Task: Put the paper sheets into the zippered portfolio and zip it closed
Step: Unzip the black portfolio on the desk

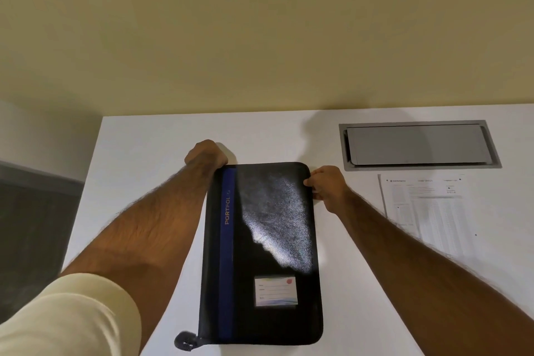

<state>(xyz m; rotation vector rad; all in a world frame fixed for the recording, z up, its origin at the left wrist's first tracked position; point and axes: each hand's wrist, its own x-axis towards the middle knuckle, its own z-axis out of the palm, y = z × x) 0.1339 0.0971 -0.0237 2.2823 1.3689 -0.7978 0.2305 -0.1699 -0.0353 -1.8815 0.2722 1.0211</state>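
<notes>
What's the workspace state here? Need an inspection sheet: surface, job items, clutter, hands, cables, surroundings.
Surface: white table, matte, set against the wall.
Job's things: black leather-look zippered portfolio with blue stripe lies flat and closed; printed white paper sheets lie outside it, on its right.
Clutter: nothing seen.
Hands: left hand grips the portfolio's far left corner; right hand pinches its far right edge, near the corner.
Cables: nothing seen; grey recessed cable hatch in the table, lid shut.
Surroundings: plain beige wall; dark grey floor at left.
</notes>
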